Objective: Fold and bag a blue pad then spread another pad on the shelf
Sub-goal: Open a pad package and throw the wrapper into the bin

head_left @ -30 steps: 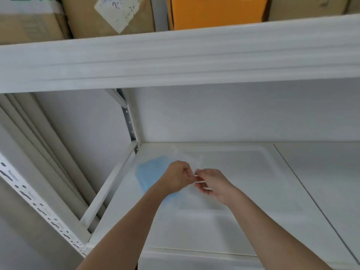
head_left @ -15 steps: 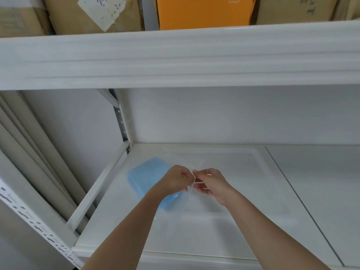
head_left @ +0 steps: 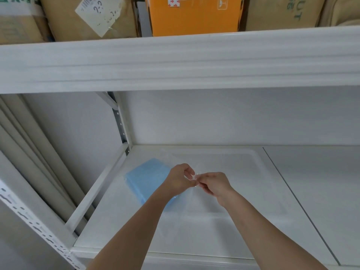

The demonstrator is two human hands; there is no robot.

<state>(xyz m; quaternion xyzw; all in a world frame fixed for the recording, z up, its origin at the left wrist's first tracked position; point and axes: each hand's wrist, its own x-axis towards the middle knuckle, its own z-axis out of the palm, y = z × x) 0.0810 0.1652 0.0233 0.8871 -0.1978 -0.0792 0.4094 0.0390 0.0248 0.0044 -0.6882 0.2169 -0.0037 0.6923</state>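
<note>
A folded blue pad (head_left: 146, 178) lies inside a clear plastic bag (head_left: 194, 203) on the white shelf (head_left: 214, 240), at its left side. My left hand (head_left: 180, 178) and my right hand (head_left: 213, 184) meet above the shelf's middle. Both pinch the bag's thin clear edge between thumb and fingers, fingertips almost touching. My left forearm covers the pad's near right corner. A white pad (head_left: 253, 172) lies spread flat under the bag, its raised border visible towards the back and right.
A white upper shelf beam (head_left: 175, 61) runs across above, with brown cartons (head_left: 87, 14) and an orange box (head_left: 192, 14) on top. A perforated steel upright (head_left: 39, 230) and a cross bar (head_left: 97, 190) bound the left side. A dark seam (head_left: 302, 207) splits the shelf board at right.
The view has tilted and shifted, so the bagged blue pad shows more fully at left. My hands keep pinching the bag's edge together, fingertips now closer.
</note>
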